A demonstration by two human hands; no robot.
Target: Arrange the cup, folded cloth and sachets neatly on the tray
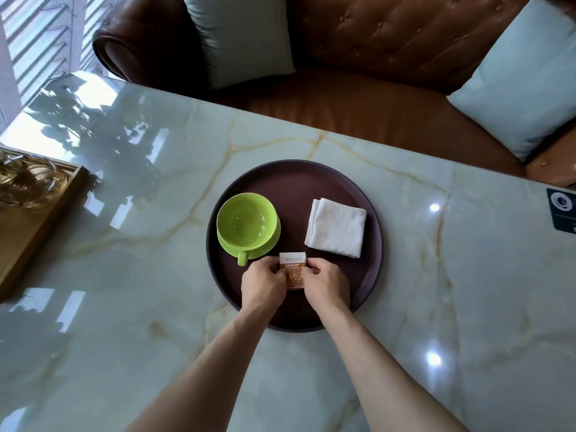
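Observation:
A round dark purple tray (296, 179) lies on the marble table. On its left stands an empty green cup (246, 221) on a green saucer, handle pointing toward me. A folded white cloth (336, 227) rests on the tray's right side. At the tray's front middle, a white and brown sachet (293, 269) lies between my hands. My left hand (263, 283) pinches its left edge and my right hand (325, 283) pinches its right edge. Whether more sachets lie under it is hidden.
A wooden tray (37, 219) with glassware sits at the table's left edge. A dark card (562, 210) lies at the right edge. Behind the table is a brown leather sofa (389, 42) with pale cushions.

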